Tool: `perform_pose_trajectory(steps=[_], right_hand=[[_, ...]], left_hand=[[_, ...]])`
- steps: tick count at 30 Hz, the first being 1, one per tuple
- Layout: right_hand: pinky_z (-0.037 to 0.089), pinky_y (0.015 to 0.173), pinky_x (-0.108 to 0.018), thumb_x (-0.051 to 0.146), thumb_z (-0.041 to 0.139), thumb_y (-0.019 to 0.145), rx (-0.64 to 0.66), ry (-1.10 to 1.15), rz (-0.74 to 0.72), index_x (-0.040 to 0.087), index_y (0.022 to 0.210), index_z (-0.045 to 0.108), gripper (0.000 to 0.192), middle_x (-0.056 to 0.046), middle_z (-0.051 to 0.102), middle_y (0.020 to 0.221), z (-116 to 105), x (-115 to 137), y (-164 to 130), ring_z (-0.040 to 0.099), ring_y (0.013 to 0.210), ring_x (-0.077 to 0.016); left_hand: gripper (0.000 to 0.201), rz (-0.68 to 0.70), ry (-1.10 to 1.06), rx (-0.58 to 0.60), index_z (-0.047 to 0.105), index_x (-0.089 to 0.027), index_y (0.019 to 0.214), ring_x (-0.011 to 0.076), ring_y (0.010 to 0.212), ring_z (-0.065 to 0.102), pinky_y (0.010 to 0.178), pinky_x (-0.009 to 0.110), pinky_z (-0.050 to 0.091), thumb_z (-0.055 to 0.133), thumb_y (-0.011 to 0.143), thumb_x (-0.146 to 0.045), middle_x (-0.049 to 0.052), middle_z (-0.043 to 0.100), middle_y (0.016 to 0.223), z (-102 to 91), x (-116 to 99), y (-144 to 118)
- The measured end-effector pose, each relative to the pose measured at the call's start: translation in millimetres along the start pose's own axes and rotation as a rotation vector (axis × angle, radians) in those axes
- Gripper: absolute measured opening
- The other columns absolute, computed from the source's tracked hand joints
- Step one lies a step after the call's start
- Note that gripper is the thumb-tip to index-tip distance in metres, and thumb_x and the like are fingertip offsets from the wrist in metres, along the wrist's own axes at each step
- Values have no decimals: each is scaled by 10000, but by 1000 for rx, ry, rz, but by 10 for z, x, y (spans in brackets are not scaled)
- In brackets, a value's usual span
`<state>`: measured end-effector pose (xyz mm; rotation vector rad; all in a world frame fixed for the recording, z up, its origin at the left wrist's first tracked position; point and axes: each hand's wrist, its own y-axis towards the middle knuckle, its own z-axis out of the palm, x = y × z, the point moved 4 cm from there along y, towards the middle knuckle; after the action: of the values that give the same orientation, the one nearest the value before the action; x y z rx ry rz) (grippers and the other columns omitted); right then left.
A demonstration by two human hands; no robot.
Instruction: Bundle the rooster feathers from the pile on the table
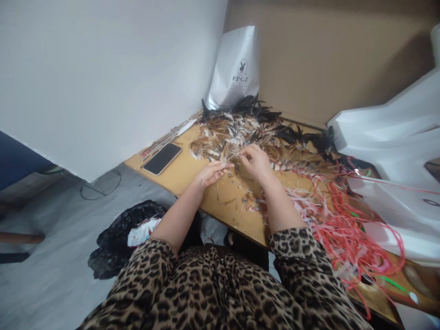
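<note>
Above the front part of the table, my left hand [213, 173] is closed in a pinch on a brown and pale feather [225, 158], its fingertips pointing right. Close beside it, my right hand [256, 161] pinches the thin pale end of what looks like the same feather; the exact grip is too small to make out. Just beyond both hands spreads a heap of brown, white and black feathers [237, 128]. More brown feathers [305, 160] lie in a row to the right of my right hand.
A phone [162, 158] lies at the left on the wooden table [182, 181]. A white bag [235, 68] stands behind the feathers. Red plastic strips [343, 224] are tangled at the right, beside white moulded pieces [388, 133]. On the floor sits a black plastic bag [117, 243].
</note>
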<state>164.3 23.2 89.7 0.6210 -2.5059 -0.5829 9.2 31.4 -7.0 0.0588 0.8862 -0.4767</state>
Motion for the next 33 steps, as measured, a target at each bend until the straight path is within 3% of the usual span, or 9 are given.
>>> perform_pose_trajectory(steps=[7,13,19,22,26,28,31,33], right_hand=[[407,700,-268,202,478,787,-114,36,-56,189,821,624,151,-57,587,867,67,-124,2,531,732,-158],[426,733,-276,193,484,791,-203,39,-92,196,840,627,151,-61,591,878,50,-156,-5,552,812,-174],[429,735,-275,190,477,795,-212,25,-89,200,832,628,156,-60,590,881,98,-138,-27,549,803,-169],[429,734,-277,197,481,792,-215,67,-52,198,825,631,153,-58,591,881,107,-119,-30,549,785,-164],[425,727,-287,231,517,761,-304,149,111,176,809,639,142,-61,595,856,58,-132,-29,546,747,-160],[416,702,-285,269,548,734,-250,220,186,169,734,643,138,-48,605,782,103,-145,-23,543,718,-160],[386,602,-264,358,587,696,16,451,314,160,637,638,213,-9,592,615,331,-150,-33,507,585,-133],[360,556,-249,409,611,666,115,643,419,155,643,644,257,12,581,568,486,-133,-62,465,521,-107]], left_hand=[[103,-42,-125,-22,576,-84,780,20,552,586,473,70,447,482,821,-67,101,683,900,-29,-20,-15],[159,-108,-229,-31,575,-97,762,8,557,579,446,42,414,443,844,-68,101,667,929,-17,-29,-63],[182,-74,-204,-1,589,-82,725,22,547,581,465,61,445,448,829,-37,50,642,728,13,-17,-58],[175,-43,-194,-18,597,-80,709,21,537,578,478,69,455,468,816,-28,33,630,682,6,-21,-41],[127,53,-165,-68,612,-74,711,20,551,584,498,73,459,521,789,-32,28,638,681,-21,-58,-8],[91,112,-131,-82,622,-67,712,25,562,591,513,82,463,556,771,-44,33,647,685,-29,-76,8],[34,161,-45,-69,639,-65,722,32,572,600,538,96,466,618,737,-86,41,662,694,-16,-76,23],[57,159,19,-54,651,-69,736,37,579,605,555,104,468,657,711,-120,44,669,698,2,-59,25]])
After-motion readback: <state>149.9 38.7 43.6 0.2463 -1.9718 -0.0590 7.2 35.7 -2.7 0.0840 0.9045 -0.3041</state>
